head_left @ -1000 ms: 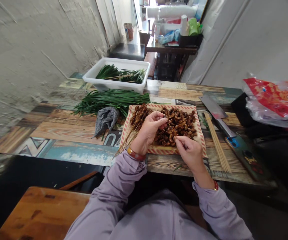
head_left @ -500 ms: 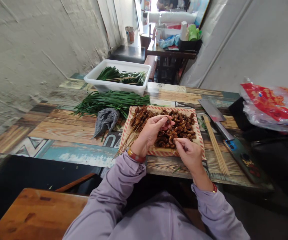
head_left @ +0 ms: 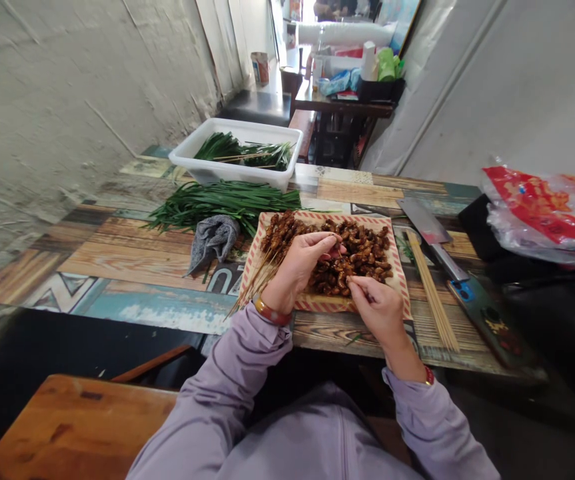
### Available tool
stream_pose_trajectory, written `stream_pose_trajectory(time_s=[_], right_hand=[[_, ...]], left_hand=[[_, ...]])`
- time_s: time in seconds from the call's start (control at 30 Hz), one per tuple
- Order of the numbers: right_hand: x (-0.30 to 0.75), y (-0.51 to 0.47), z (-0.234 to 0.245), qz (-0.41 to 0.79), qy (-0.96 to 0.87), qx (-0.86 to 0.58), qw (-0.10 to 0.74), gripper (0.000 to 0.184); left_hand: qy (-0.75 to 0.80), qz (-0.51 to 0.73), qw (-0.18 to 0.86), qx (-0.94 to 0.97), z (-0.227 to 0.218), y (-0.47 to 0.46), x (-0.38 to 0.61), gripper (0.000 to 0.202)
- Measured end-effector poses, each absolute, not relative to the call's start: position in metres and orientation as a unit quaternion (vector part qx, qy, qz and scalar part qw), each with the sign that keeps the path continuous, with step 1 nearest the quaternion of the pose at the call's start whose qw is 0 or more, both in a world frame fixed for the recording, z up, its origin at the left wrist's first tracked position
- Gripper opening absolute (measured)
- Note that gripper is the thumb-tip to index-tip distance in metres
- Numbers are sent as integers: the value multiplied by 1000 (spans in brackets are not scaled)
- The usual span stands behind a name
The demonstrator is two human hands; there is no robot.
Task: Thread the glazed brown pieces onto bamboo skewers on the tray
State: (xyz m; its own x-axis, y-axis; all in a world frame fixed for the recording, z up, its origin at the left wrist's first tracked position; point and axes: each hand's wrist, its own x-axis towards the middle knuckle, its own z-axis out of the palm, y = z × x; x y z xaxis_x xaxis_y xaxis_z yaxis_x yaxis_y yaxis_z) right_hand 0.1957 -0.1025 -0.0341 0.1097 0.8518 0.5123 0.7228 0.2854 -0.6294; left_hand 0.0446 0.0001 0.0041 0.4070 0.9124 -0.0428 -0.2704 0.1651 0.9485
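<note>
Across the striped tray [head_left: 401, 280], loaded skewers [head_left: 280, 237] lie leftward; many glazed brown morsels [head_left: 367, 250] remain loose. Left hand [head_left: 307, 260] and right hand [head_left: 380, 303] pinch closed, contents unclear.

Food [head_left: 367, 253] lies on the tray [head_left: 400, 283], 1 cloth [head_left: 212, 243] left, 1 cleaver [head_left: 428, 225] right

Plank-patterned table [head_left: 127, 260]: striped tray [head_left: 400, 270], loose skewers [head_left: 432, 290], cleaver [head_left: 424, 220], grey cloth [head_left: 213, 243], green stalks [head_left: 227, 200], white tub [head_left: 237, 174].
</note>
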Motion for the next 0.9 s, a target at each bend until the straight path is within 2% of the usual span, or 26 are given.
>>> stream_pose_trajectory(time_s=[0.9], right_hand=[[193,-99,-32,80,-654,-604,449,21]], left_hand=[[330,428,696,473,3,-2,46,28]])
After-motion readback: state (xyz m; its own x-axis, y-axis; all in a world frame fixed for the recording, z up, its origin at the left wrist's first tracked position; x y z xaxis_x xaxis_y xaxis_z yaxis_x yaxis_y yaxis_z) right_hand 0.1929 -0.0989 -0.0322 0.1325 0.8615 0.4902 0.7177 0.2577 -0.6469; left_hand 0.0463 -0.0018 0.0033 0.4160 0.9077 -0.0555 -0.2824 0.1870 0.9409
